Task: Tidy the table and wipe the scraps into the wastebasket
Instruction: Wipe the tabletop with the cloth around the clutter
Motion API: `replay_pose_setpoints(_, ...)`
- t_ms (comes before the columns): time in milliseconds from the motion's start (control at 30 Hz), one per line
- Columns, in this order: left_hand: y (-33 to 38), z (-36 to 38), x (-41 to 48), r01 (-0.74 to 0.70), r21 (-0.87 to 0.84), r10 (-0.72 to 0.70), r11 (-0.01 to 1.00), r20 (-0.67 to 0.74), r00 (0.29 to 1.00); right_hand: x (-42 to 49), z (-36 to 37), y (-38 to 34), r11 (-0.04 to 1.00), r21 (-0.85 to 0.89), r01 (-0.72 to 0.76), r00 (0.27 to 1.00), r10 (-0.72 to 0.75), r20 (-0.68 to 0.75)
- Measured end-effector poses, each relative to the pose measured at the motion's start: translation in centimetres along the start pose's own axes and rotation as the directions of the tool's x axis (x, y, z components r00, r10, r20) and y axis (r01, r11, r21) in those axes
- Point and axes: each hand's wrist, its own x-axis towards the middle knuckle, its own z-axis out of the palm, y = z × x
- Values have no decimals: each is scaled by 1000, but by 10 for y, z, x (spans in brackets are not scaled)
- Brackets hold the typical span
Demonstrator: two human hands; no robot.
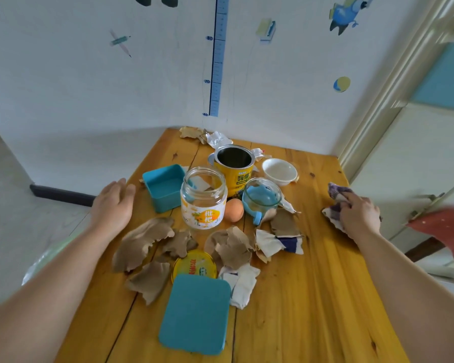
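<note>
Torn brown paper scraps point(142, 241) and white scraps point(243, 285) litter the middle of the wooden table point(312, 297). More scraps point(194, 132) lie at the far edge. My right hand point(358, 213) grips a checked cloth point(337, 193) at the table's right edge. My left hand point(114, 203) hovers open, palm down, over the left edge beside a teal box point(163, 188). Something pale and plastic-like point(41, 260) shows on the floor at the left; I cannot tell what it is.
An open glass jar point(203, 199), a yellow tin point(233, 167), a white bowl point(279, 171), a small glass jar with a blue part inside point(261, 199) and an egg point(233, 210) stand mid-table. A yellow jar lid point(194, 265) and a teal lid point(195, 313) lie nearer me.
</note>
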Motion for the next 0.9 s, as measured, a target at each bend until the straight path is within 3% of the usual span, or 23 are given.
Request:
replay_pose_setpoints(133,6,21,21,-81,-27,80,996,-10,997,16,20,-10,985,-171,13,1000,-11,11)
replay_pose_setpoints(367,19,27,29,-140,-169,135,976,-40,990,63,39,-29,985,-162,57,998,-52,35)
replay_pose_setpoints(433,20,20,22,-187,-224,193,956,7,981,75,41,-38,985,-149,81,995,-73,62)
replay_pose_setpoints(533,21,18,20,-294,-136,310,946,110,944,90,48,-51,983,-138,121,989,-106,106)
replay_pose_setpoints(633,21,24,24,-362,-50,365,931,88,927,100,55,-59,979,-123,165,981,-149,128)
replay_pose_setpoints(900,26,25,24,-300,-43,302,953,85,949,99,57,-79,928,-62,367,908,-343,239)
